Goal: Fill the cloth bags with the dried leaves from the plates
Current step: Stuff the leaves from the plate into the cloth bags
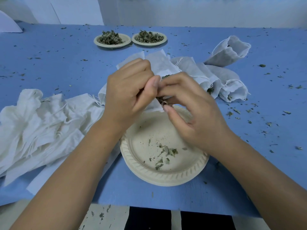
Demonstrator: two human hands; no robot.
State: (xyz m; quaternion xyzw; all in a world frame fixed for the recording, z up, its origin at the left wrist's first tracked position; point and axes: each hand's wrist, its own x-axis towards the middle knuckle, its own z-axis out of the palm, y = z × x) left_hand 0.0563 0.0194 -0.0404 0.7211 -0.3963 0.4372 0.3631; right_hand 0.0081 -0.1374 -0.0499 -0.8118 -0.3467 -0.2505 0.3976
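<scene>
**Both hands on one bag, over the near plate**

From my remote seat I saw the left hand (127,95) curled tight round a cloth bag (153,107), its thumb laid along the cloth. The right hand (194,117) met it at the bag's mouth, fingertips above and thumb below, pinching there. Whether it held cloth alone or leaf as well I could not tell. Dried leaves (160,99) showed dark in the opening between the two thumbs.

Directly under the hands and toward the wrists lay a pale plate (166,177), with only a few leaf scraps (166,151) on its floor.

Left of the left forearm sprawled a heap of limp empty bags (41,123), drawstrings tangled. Just beyond the right hand's knuckles lay filled bags (224,83) side by side, mouths toward me and green showing in them. Farther out on that side another bag (229,50) lay with its mouth gaping.

Well past the fingertips, two far plates (99,43) (163,41) sat almost touching, each piled with leaves (110,38).

All of it rested on a blue table (66,67) flecked with crumbs of leaf, thickest to the right of the right arm.
</scene>
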